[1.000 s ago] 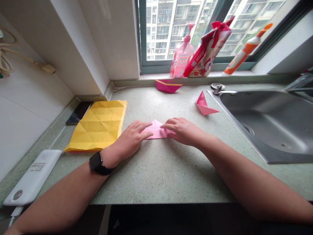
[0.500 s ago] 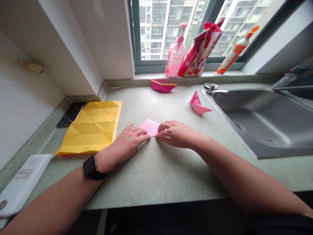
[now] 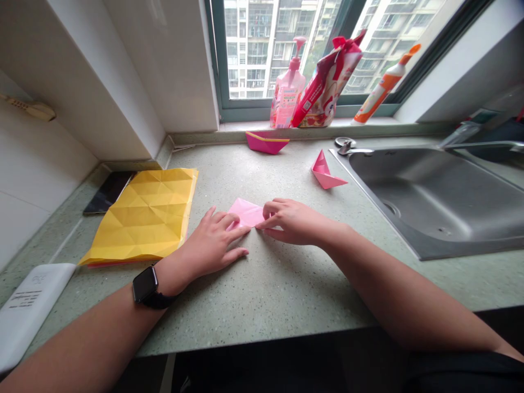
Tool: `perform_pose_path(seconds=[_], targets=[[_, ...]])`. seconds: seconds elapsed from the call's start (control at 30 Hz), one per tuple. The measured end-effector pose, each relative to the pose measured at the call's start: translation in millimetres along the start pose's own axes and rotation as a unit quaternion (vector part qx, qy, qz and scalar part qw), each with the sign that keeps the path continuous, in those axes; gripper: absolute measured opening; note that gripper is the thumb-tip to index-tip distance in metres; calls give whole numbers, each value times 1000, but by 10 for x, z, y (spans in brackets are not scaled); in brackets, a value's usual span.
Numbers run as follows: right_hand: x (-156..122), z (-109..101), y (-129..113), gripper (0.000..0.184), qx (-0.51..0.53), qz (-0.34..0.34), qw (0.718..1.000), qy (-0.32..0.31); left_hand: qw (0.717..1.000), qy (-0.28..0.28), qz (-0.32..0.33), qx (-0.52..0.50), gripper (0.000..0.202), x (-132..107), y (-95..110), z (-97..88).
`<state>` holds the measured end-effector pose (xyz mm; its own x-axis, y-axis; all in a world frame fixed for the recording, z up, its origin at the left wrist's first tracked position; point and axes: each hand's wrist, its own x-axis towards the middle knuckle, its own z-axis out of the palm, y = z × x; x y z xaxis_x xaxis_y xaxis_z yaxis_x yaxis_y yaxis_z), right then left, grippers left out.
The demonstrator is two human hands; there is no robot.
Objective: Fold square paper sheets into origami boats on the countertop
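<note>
The left hand [image 3: 210,243] and right hand [image 3: 292,221] were close together but not touching, their fingertips resting on a folded pink paper [image 3: 244,213] lying flat on the speckled green surface [image 3: 262,295]. A creased yellow paper [image 3: 139,218] lay to the left, and a pink paper boat [image 3: 325,173] lay ahead to the right.

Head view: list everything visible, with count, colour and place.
counter: one, speckled green, across the view
folded paper: one, pink, counter centre
magenta paper boat: one, magenta with yellow edge, counter back, below the windowsill
pink paper boat: one, pink, near the sink
creased paper sheet: one, yellow, counter left
smartphone: one, black, left of the sheet
power bank: one, white, front left
pump bottle: one, pink, windowsill
bag: one, red and white, windowsill
tube: one, orange and white, windowsill
sink: one, stainless steel, right
cord: one, beige, left wall
watch: one, black, left wrist
left hand: one, fingers at the paper
right hand: one, fingers at the paper
</note>
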<state>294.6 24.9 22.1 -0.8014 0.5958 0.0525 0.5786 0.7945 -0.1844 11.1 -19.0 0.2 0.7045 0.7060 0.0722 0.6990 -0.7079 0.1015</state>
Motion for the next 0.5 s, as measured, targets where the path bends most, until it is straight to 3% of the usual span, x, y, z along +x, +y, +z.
perform_pose_path(seconds=[0.5], targets=[[-90,-245,84,25,15,133,985,-105,1000,5,4,-15,50,-9,3,-10]])
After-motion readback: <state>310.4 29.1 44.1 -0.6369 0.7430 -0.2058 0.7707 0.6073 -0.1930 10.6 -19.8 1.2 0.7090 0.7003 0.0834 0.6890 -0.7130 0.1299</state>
